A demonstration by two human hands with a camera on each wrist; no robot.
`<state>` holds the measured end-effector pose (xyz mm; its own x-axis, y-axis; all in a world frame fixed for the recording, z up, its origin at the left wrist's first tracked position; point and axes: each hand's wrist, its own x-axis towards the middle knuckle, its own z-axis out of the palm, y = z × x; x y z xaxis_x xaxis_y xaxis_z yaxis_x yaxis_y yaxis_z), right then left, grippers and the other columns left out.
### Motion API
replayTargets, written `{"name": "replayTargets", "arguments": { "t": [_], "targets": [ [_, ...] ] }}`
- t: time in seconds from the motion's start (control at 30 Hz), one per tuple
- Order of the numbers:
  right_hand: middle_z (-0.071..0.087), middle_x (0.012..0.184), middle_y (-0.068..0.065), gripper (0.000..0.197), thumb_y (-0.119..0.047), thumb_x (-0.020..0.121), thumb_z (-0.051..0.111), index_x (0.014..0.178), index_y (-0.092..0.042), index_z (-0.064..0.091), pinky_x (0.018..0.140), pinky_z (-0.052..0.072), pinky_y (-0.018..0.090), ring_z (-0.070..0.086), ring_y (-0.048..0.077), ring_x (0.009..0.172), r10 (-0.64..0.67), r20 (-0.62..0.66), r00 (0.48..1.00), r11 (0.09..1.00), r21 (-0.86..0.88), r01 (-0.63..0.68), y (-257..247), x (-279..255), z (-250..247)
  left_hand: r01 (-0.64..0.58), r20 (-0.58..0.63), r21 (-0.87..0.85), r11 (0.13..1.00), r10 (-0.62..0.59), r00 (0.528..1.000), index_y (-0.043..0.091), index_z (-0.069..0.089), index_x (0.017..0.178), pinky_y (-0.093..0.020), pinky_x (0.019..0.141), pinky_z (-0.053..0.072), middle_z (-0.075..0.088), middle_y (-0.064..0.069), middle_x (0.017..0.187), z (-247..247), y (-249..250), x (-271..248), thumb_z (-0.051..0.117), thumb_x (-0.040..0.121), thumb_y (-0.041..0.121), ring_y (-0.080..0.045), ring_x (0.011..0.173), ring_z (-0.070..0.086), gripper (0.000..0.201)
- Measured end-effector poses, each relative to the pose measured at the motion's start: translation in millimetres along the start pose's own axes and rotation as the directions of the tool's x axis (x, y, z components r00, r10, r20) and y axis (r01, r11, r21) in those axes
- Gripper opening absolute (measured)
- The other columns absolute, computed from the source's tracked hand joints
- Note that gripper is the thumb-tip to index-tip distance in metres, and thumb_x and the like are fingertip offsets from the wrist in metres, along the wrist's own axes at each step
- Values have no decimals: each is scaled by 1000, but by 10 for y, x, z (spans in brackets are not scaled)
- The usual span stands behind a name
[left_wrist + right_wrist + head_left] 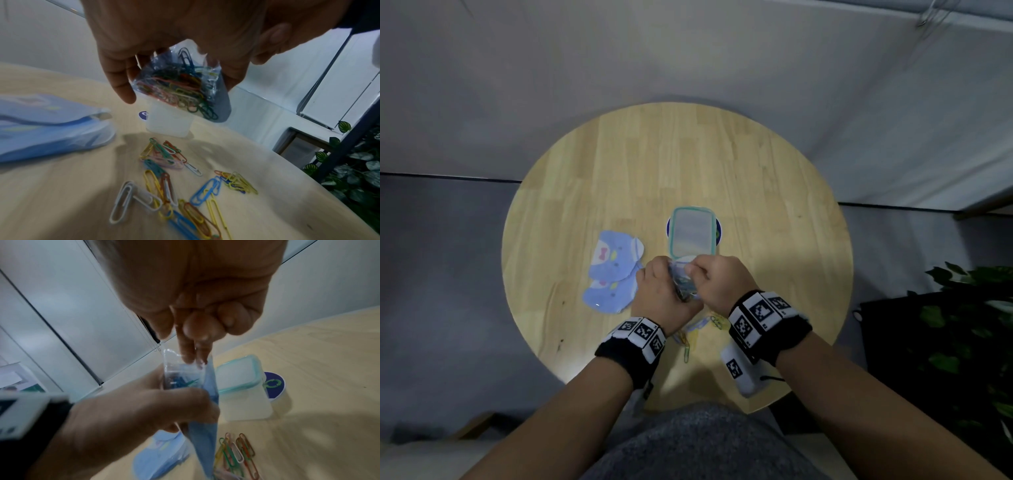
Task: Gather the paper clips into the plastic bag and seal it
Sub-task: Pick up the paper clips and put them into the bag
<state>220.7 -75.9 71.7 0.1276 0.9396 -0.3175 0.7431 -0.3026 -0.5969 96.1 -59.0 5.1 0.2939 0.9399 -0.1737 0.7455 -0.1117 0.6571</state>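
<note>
Loose paper clips (174,183) on surface (722,164), directly under hands.
Left hand (661,294) grips plastic bag (180,87) upright; right hand (717,281) pinches its mouth.

Table: round, light wood (722,164), planks running near to far, a bright patch of light at its near left edge.
Far wall: pale grey panels (688,51), plain and evenly lit.
Floor: dark grey (441,274), on both sides of the table.
Right side: leafy green plant (962,325) against a dark stand.
Window: white blind with a bead cord (148,331), on the wall.
</note>
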Motion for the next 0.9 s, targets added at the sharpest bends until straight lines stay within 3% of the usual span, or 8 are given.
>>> {"name": "replayTargets", "arguments": {
  "t": [0.07, 0.2, 0.33, 0.47, 0.57, 0.7, 0.8, 0.9],
  "targets": [
    [60, 71, 7, 32, -40, 81, 57, 74, -9, 61, 62, 44, 32, 57, 27, 72, -5, 14, 1000, 999, 38, 4, -6, -30, 2, 13, 2, -11, 1000, -13, 1000, 7, 40, 108, -33, 73, 32, 44, -7, 103, -13, 24, 11, 53, 59, 52, -25, 96, 37, 68],
    [66, 89, 8, 11, -23, 79, 64, 81, -12, 66, 76, 50, 36, 61, 29, 85, -55, 72, 996, 998, -14, 56, 40, -39, 12, 31, -16, -54, 998, -32, 999, 8, 39, 114, -35, 76, 37, 45, -8, 109, -52, 114, 22, 50, 60, 46, -26, 102, 37, 67],
    [64, 84, 5, 6, -15, 78, 62, 76, -10, 64, 74, 50, 38, 60, 25, 78, -125, -41, 991, 989, 76, 127, 130, -30, -13, -26, -45, -97, 995, 22, 999, 11, 37, 125, -34, 87, 39, 47, -4, 114, -52, 70, 26, 70, 53, 55, -22, 107, 38, 90],
    [69, 80, 6, 4, -18, 78, 62, 76, -15, 62, 76, 53, 42, 64, 24, 78, -54, -25, 998, 973, 225, 58, 246, 4, -53, -14, 38, -259, 966, 25, 999, 17, 37, 126, -20, 86, 38, 45, 4, 111, -125, 31, 29, 88, 41, 49, -10, 103, 43, 104],
    [72, 82, 6, 2, -14, 79, 62, 79, -13, 64, 80, 54, 43, 66, 25, 81, -44, 31, 999, 964, 264, 34, 328, 30, -72, 70, 143, -414, 908, -11, 990, 22, 41, 117, -10, 68, 45, 58, 11, 100, -154, -8, 37, 92, 45, 37, -1, 82, 60, 89],
    [67, 76, -1, 4, -13, 81, 63, 78, -16, 63, 79, 53, 40, 65, 23, 80, -37, 71, 997, 964, 266, 17, 369, 31, -79, 144, 321, -448, 882, 8, 947, 32, 55, 97, -19, 65, 50, 68, 9, 87, -190, -36, 87, 89, 52, 35, -4, 72, 65, 57],
    [65, 74, -7, 10, -8, 80, 64, 79, -17, 67, 75, 50, 29, 63, 13, 75, -44, 65, 997, 961, 275, 24, 414, 41, -114, 249, 411, -556, 793, 2, 912, 16, 60, 92, -31, 65, 51, 69, -1, 81, -205, -108, 147, 87, 59, 19, -14, 70, 64, 43],
    [66, 74, -7, 14, -4, 77, 66, 79, -17, 70, 70, 46, 17, 60, 4, 71, -61, 69, 996, 960, 277, 40, 451, 55, -156, 297, 469, -556, 776, -3, 883, 5, 58, 91, -39, 67, 52, 69, -15, 83, -184, -188, 189, 86, 57, 8, -23, 72, 64, 43]
  ]
}}
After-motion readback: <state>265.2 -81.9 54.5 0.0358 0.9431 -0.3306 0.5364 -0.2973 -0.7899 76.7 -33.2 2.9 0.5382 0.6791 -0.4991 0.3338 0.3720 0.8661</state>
